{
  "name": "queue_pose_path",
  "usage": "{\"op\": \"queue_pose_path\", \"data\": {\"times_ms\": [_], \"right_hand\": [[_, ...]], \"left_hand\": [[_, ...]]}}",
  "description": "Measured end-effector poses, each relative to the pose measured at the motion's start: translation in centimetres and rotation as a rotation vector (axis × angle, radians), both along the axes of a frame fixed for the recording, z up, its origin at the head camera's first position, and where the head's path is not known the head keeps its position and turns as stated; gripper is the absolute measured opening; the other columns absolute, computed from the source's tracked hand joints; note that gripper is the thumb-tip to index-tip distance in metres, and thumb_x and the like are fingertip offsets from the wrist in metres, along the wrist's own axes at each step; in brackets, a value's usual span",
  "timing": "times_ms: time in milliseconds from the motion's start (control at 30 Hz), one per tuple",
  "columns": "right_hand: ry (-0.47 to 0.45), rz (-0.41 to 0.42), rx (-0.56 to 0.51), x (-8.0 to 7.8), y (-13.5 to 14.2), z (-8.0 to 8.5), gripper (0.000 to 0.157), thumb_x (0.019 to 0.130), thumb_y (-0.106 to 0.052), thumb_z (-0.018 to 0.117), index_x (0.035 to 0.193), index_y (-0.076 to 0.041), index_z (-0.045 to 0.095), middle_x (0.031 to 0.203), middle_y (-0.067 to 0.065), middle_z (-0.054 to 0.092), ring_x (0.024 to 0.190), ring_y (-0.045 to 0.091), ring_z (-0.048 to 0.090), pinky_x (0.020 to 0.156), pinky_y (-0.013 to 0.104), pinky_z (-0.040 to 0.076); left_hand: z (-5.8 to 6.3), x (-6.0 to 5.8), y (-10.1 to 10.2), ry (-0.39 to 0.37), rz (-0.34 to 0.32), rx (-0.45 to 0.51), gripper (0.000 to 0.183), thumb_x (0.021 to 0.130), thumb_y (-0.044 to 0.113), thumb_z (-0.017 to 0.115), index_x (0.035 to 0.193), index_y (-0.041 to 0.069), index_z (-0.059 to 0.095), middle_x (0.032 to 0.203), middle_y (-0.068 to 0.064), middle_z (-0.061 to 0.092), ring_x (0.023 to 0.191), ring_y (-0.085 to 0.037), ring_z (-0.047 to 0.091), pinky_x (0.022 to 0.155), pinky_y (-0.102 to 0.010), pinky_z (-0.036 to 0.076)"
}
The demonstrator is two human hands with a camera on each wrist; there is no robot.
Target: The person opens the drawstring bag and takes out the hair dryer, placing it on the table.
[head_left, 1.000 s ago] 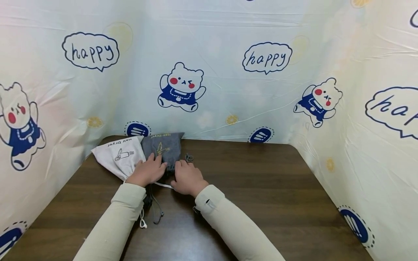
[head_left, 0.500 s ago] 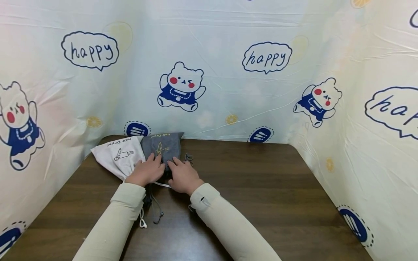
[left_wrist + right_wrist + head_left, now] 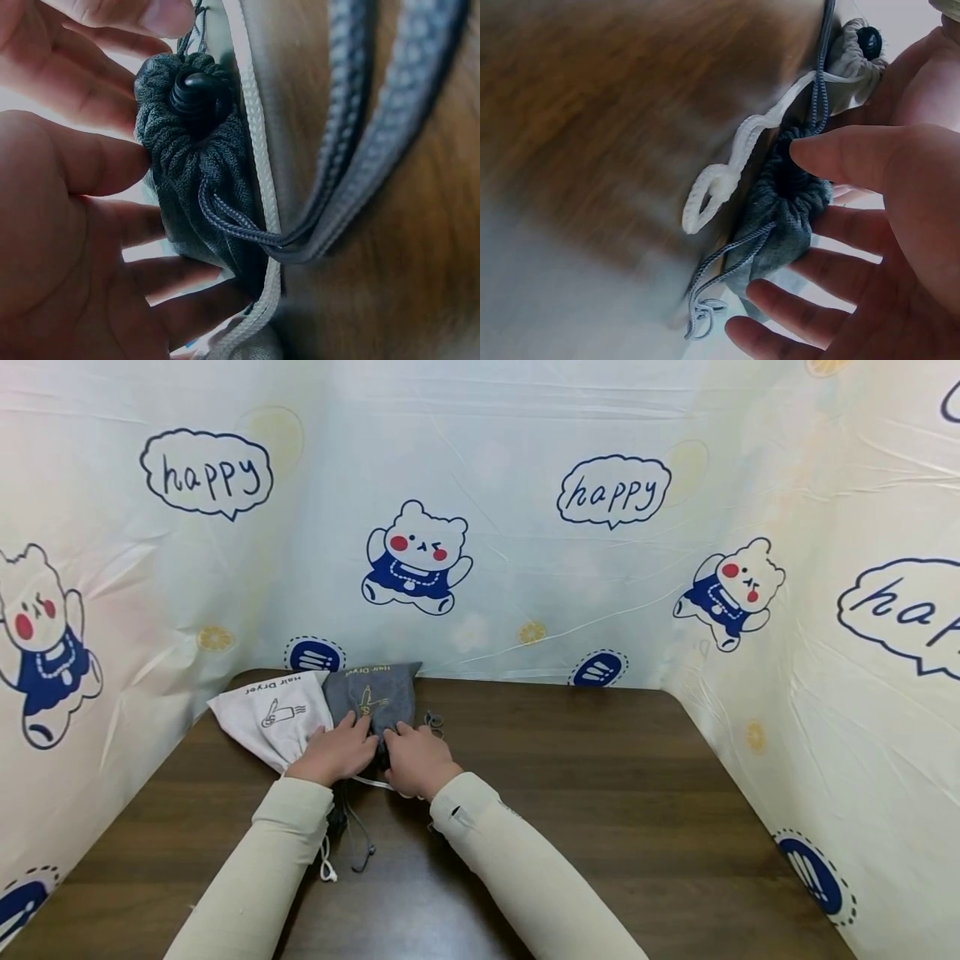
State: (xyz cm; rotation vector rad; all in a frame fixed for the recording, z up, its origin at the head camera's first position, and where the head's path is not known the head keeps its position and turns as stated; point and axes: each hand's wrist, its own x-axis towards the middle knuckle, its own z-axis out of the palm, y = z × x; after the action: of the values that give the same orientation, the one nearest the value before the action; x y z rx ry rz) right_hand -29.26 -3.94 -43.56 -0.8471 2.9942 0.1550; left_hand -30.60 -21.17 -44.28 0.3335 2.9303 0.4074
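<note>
A dark grey drawstring bag point(image 3: 393, 693) printed "Hair Dryer" lies at the table's far left edge. Left of it and touching it is a white drawstring bag point(image 3: 262, 714) with the same print. My left hand point(image 3: 333, 755) rests over the grey bag's near left side, fingers spread. My right hand point(image 3: 422, 758) touches that bag's near right side. In the right wrist view its fingers point(image 3: 806, 300) are extended and its thumb lies by the gathered mouth. A black ribbed end point(image 3: 196, 96) sits inside this mouth in the left wrist view.
A white cord point(image 3: 735, 161) and grey cords point(image 3: 337, 142) trail from the bags onto the brown wooden table point(image 3: 585, 810). A printed curtain point(image 3: 510, 552) encloses the table at the back and sides.
My right hand has shifted left from beside the grey bag's right edge onto its near part. The left hand and both bags have stayed nearly still.
</note>
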Motion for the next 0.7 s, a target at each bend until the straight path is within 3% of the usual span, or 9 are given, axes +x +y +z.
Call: {"op": "queue_pose_path", "data": {"times_ms": [267, 700], "right_hand": [[0.004, 0.007, -0.009, 0.13, 0.0, 0.35, 0.066, 0.101, -0.048, 0.064, 0.158, -0.021, 0.044, 0.162, 0.0, 0.044, 0.15, 0.017, 0.042, 0.119, 0.036, 0.04], [0.009, -0.011, -0.035, 0.48, 0.32, 0.65, 0.064, 0.099, -0.048, 0.067, 0.155, -0.023, 0.048, 0.16, 0.0, 0.047, 0.141, 0.026, 0.052, 0.107, 0.041, 0.052]], "left_hand": [[0.13, -0.02, 0.08, -0.02, 0.002, 0.002, 0.064, 0.111, 0.036, 0.033, 0.161, -0.003, 0.027, 0.166, -0.033, 0.019, 0.155, -0.05, 0.018, 0.118, -0.075, 0.014], [0.41, 0.24, 0.18, -0.016, -0.008, -0.021, 0.063, 0.11, 0.036, 0.035, 0.16, -0.002, 0.03, 0.165, -0.033, 0.023, 0.154, -0.05, 0.021, 0.117, -0.076, 0.015]]}}
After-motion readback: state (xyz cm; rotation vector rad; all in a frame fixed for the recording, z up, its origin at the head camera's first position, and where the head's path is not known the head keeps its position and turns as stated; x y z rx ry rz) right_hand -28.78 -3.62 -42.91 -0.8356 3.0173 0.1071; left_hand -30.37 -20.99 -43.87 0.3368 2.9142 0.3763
